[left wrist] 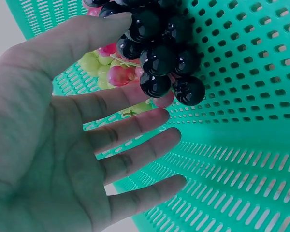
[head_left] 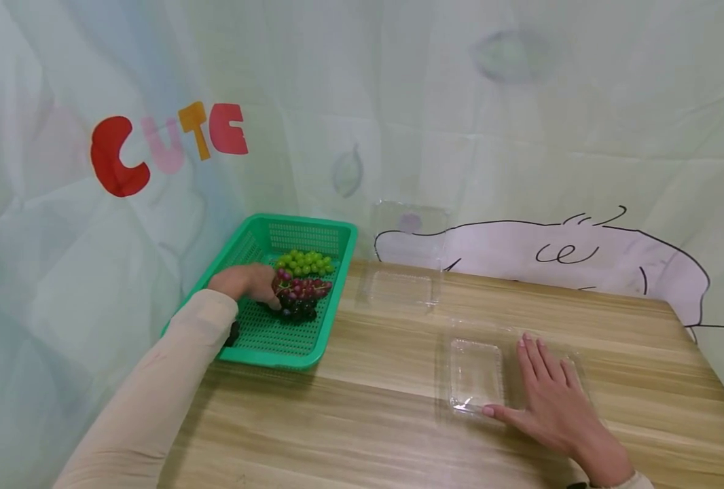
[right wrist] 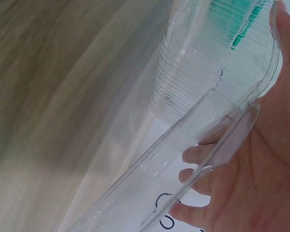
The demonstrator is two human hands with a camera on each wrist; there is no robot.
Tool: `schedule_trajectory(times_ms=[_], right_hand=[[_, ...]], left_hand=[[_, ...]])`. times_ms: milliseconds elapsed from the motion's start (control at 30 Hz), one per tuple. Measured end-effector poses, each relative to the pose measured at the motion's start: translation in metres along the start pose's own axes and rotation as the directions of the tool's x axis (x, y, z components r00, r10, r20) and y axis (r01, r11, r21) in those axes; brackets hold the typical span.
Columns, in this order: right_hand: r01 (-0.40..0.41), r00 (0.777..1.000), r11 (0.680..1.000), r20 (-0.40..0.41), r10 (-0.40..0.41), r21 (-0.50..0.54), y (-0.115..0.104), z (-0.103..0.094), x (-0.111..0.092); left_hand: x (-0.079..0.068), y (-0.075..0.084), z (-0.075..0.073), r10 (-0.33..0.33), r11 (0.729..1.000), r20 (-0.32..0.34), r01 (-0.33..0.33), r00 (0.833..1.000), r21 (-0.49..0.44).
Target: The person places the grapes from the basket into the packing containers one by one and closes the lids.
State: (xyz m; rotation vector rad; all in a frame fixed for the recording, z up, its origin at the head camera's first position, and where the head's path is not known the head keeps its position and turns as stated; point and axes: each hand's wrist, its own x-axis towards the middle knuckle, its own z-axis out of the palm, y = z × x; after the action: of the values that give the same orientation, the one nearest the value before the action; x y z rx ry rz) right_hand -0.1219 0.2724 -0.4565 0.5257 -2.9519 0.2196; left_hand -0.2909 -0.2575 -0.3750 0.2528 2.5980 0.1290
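My left hand (head_left: 248, 282) reaches down into a green plastic basket (head_left: 314, 358). In the left wrist view its thumb overlaps a bunch of black grapes (left wrist: 157, 60), with the index fingertip partly behind it and the fingers spread nearly straight. A red grape bunch (head_left: 305, 288) and a green grape bunch (head_left: 303, 262) lie just beyond the black one. On the table, my right hand (head_left: 554, 401) lies with straight fingers across the lid half of an opened clear plastic box (head_left: 477, 373). Its thumb reaches toward the tray half; the right wrist view shows the box's ribbed wall (right wrist: 183, 82) beside the palm.
A second clear plastic box (head_left: 401, 288) stands opened near the back of the wooden table (head_left: 374, 421), its lid upright against the curtain. Fabric walls close in the left and back, with coloured letters (head_left: 120, 157) on the left one.
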Motion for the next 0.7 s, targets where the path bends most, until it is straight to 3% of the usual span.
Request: schedule_trajectory(times_ms=[533,700], right_hand=[[-0.013,1.0,1.0,0.011,0.013,0.002,0.0012,-0.0008,0.0005],[-0.017,1.0,1.0,0.009,0.017,0.01,0.0007,-0.0012,0.0003]], left_hand=[[0.0001,0.0069,0.0049,-0.063,0.997,0.03,0.061,0.998,0.049],[0.0005,0.0096,0.0038,-0.037,0.996,0.027,0.034,0.999,0.083]])
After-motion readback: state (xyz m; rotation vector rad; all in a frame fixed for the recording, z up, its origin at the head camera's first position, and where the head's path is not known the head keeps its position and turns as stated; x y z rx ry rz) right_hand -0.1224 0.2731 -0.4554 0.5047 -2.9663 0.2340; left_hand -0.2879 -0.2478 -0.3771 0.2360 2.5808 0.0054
